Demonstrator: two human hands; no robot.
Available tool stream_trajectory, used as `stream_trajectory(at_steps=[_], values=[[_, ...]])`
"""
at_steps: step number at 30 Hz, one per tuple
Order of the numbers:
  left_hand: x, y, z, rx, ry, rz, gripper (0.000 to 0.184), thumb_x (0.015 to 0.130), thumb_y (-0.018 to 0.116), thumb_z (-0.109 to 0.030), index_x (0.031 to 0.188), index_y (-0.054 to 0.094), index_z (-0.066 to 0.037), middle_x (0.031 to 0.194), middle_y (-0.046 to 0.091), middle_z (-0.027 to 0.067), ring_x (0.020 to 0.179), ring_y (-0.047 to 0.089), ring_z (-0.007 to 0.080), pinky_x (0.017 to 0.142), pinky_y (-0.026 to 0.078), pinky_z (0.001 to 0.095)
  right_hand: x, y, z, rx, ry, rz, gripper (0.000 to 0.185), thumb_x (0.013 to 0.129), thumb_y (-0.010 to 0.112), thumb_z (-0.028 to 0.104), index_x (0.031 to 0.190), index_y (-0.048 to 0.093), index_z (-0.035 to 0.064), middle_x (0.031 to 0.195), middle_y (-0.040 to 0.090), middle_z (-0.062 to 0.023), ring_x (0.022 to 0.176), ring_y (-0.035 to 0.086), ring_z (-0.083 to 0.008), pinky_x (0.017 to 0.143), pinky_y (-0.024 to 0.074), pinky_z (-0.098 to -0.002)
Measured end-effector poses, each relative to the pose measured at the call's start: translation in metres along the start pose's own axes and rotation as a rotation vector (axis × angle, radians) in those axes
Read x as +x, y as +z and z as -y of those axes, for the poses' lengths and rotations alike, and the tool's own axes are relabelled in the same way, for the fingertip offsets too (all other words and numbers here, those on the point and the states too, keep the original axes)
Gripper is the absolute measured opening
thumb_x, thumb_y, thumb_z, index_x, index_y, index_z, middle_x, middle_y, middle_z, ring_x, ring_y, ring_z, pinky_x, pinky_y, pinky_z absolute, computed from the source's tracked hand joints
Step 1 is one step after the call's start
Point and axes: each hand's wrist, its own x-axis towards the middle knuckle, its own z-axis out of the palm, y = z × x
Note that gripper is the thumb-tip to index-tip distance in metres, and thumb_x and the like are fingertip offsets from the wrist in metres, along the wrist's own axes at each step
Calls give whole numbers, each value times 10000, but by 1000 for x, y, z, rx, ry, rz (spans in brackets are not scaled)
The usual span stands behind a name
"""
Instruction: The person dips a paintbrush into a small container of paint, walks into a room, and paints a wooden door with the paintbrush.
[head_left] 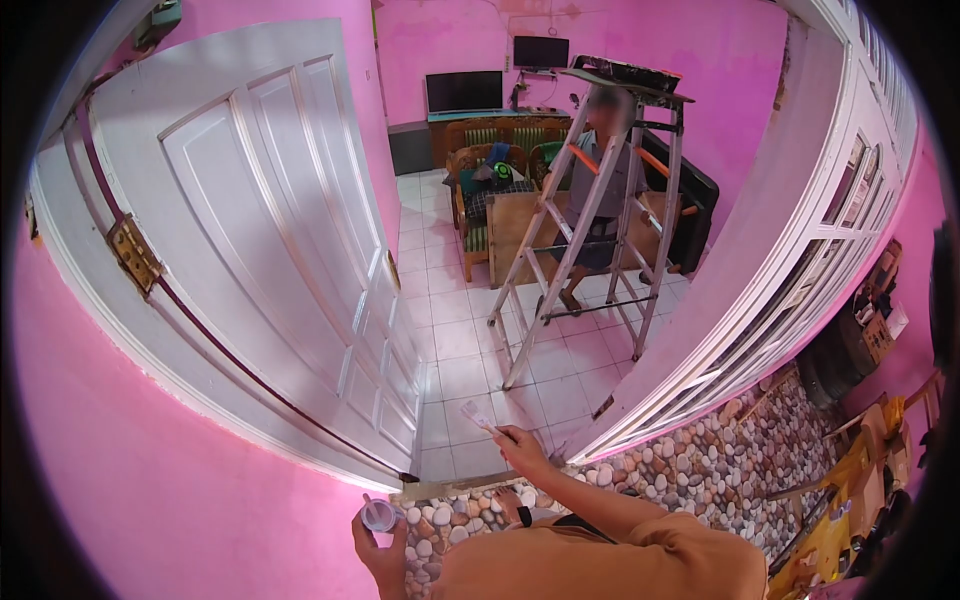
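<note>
My right hand (pixel 522 450) is closed around the handle of a paintbrush (pixel 476 414), whose pale bristle end points up and left over the doorway's tiled floor. Low at the left, my left hand (pixel 385 555) grips a small cup (pixel 379 516) with whitish contents. A thin stick (pixel 369 502) leans at the cup's rim. The white panelled door (pixel 270 220) stands swung open to the left of both hands, touched by neither. A brass hinge (pixel 133 255) joins it to the white frame beside the pink wall (pixel 110 420).
An aluminium stepladder (pixel 530 258) stands inside the room, with a person (pixel 603 180) behind it. Wooden chairs (pixel 470 235) and two dark screens (pixel 465 92) are farther back. A white window frame (pixel 745 315) lines the right side. Pebble-patterned floor (pixel 640 490) lies outside the threshold.
</note>
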Motion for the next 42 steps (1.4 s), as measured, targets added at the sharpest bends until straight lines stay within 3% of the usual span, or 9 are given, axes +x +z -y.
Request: stream_trajectory(at_steps=[15,25,36,39,42], values=[[8,9,-1,16,-24,22,611,757,877,-15,1294,586,12,1201,622,109,1139,612,243,1046,487,391,4,-5,2,15,10,-2,316,1046,653,240,1207,682,-31,848,618,21,696,566,-60,613,460,-250],[28,29,5,53,-29,48,635,750,880,-23,1311,584,10,1216,629,117,1155,619,249,1065,484,401,26,-11,9,43,62,-16,337,1045,649,219,1273,683,-27,848,622,24,709,559,-55,613,455,-242],[77,94,8,125,-15,17,607,748,885,-43,1283,604,14,1173,654,125,1120,636,260,1032,497,410,100,-46,-2,86,72,3,340,1033,659,258,1250,693,-1,787,599,24,689,512,-50,608,426,-265],[88,112,16,171,-14,5,654,724,928,-78,1294,618,7,1178,662,124,1108,636,263,1017,501,395,118,-63,-2,-34,55,-11,334,1030,670,261,1243,700,6,787,617,18,687,525,-48,607,434,-265],[103,132,7,151,-31,1,637,765,911,-106,1317,614,4,1184,667,124,1097,642,257,1002,509,390,139,-75,11,5,58,-47,306,1035,667,242,1231,710,11,792,624,20,686,537,-54,604,437,-264]])
